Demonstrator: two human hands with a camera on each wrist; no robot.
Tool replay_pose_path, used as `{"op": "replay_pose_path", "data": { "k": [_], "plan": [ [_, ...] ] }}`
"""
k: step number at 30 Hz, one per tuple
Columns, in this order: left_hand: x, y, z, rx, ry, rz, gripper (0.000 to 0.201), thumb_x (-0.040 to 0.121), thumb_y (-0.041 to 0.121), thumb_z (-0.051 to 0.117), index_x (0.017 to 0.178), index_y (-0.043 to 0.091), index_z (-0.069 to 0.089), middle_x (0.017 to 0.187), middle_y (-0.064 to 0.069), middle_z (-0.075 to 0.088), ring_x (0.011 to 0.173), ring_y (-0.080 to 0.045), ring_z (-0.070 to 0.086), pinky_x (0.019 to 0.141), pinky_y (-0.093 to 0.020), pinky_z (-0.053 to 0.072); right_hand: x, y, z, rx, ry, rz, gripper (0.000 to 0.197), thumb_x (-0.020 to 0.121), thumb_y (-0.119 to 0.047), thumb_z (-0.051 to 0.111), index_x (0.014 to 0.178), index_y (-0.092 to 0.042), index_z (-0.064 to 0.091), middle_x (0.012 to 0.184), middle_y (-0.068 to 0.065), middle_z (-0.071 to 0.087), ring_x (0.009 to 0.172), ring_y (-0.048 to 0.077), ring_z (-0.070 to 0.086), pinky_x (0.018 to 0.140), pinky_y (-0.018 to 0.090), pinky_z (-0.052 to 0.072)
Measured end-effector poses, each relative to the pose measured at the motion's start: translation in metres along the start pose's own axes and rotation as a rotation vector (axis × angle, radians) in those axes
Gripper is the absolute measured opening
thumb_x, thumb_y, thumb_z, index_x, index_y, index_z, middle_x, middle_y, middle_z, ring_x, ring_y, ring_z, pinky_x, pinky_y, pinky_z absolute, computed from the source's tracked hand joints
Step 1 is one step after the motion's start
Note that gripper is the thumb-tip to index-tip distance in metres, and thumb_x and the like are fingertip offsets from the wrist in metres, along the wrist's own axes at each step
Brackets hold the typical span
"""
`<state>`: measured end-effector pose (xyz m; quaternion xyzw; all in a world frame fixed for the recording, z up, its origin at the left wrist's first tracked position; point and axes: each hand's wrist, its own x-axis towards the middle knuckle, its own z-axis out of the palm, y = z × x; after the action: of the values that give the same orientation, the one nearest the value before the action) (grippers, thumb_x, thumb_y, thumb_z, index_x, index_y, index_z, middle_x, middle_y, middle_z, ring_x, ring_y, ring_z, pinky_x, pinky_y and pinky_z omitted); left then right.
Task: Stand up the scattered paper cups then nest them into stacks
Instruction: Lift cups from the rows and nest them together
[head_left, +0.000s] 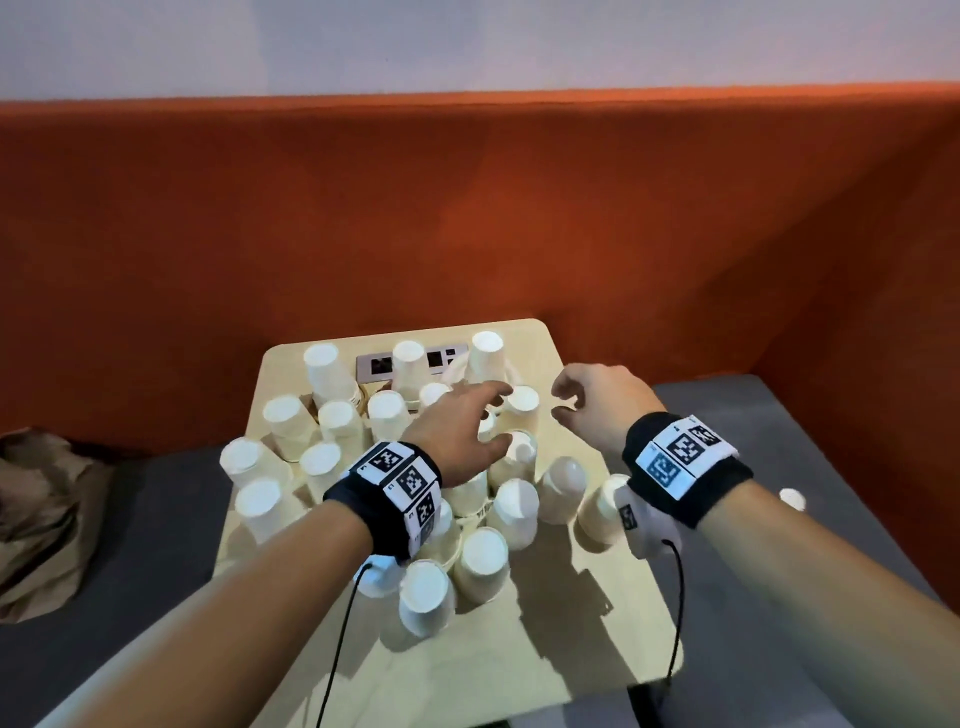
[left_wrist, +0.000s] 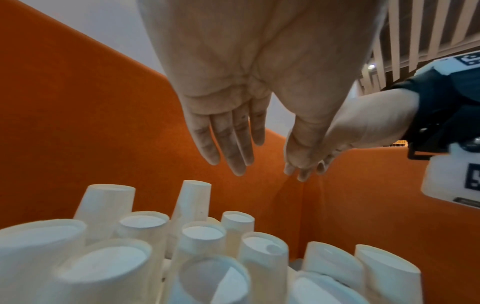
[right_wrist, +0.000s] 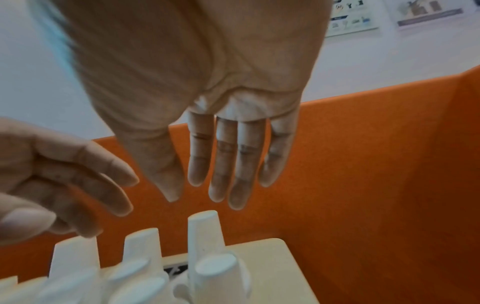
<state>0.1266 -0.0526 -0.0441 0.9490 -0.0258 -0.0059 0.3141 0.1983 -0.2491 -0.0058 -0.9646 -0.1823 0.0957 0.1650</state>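
The orange wall (head_left: 467, 208) rises behind my small pale table (head_left: 545, 649), with grey seats (head_left: 156, 519) on either side and a crumpled brown bag (head_left: 41, 509) on the left one. A socket strip (head_left: 382, 365) is set into the table's far edge, half hidden by cups.

I count about twenty-odd white paper cups (head_left: 480, 564) crowded on the table, all upside down, bottoms up; some look like nested stacks, and the exact number I cannot tell where my arm covers them. One more cup (head_left: 792, 500) sits apart on the right seat.

My two hands hover over the far middle of the cluster. My left hand (head_left: 460, 431) is spread wide, fingers straight, just above a cup (head_left: 521, 402) and holding nothing; in the left wrist view the fingers (left_wrist: 228, 144) hang clear above the cup bottoms. My right hand (head_left: 592, 405) is loosely curled and empty, beside the cups over bare table. Both wrists wear black bands (head_left: 685, 467) with printed squares.
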Motion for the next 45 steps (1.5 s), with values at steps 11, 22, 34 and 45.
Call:
{"op": "replay_pose_path", "data": {
  "k": [11, 22, 34, 45],
  "plan": [
    [-0.044, 0.031, 0.037, 0.078, -0.109, -0.022, 0.054, 0.087, 0.037, 0.062, 0.138, 0.028, 0.047, 0.135, 0.007, 0.056, 0.118, -0.013, 0.055, 0.099, -0.034, 0.046, -0.077, 0.065, 0.046, -0.146, -0.215, 0.254, 0.05, 0.086, -0.043, 0.063, 0.134, -0.034, 0.054, 0.127, 0.001, 0.065, 0.11, 0.024, 0.063, 0.085, 0.032, 0.05],
    [-0.08, 0.03, 0.042, 0.01, -0.076, -0.093, 0.068, 0.077, 0.044, 0.071, 0.138, 0.031, 0.046, 0.127, 0.011, 0.058, 0.111, -0.007, 0.055, 0.096, -0.028, 0.046, -0.105, 0.03, 0.009, -0.035, -0.124, 0.087, 0.045, 0.078, -0.051, 0.065, 0.121, -0.04, 0.061, 0.118, -0.003, 0.068, 0.099, 0.023, 0.063, 0.071, 0.028, 0.043],
    [-0.092, 0.045, 0.026, -0.189, 0.05, -0.093, 0.047, 0.062, 0.028, 0.081, 0.098, 0.034, 0.052, 0.084, 0.014, 0.064, 0.077, -0.007, 0.062, 0.063, -0.018, 0.043, -0.123, -0.038, -0.026, 0.251, -0.041, -0.215, 0.045, 0.074, -0.052, 0.072, 0.117, -0.041, 0.062, 0.111, -0.016, 0.067, 0.095, 0.012, 0.063, 0.081, 0.032, 0.053],
    [-0.099, 0.029, 0.015, -0.167, 0.141, -0.212, 0.047, 0.06, 0.029, 0.083, 0.098, 0.03, 0.053, 0.085, 0.012, 0.064, 0.079, -0.01, 0.061, 0.067, -0.028, 0.051, -0.102, -0.015, -0.012, 0.321, -0.127, -0.172, 0.052, 0.066, -0.049, 0.086, 0.112, -0.037, 0.063, 0.103, -0.02, 0.068, 0.078, 0.002, 0.069, 0.078, 0.031, 0.056]
  ]
}}
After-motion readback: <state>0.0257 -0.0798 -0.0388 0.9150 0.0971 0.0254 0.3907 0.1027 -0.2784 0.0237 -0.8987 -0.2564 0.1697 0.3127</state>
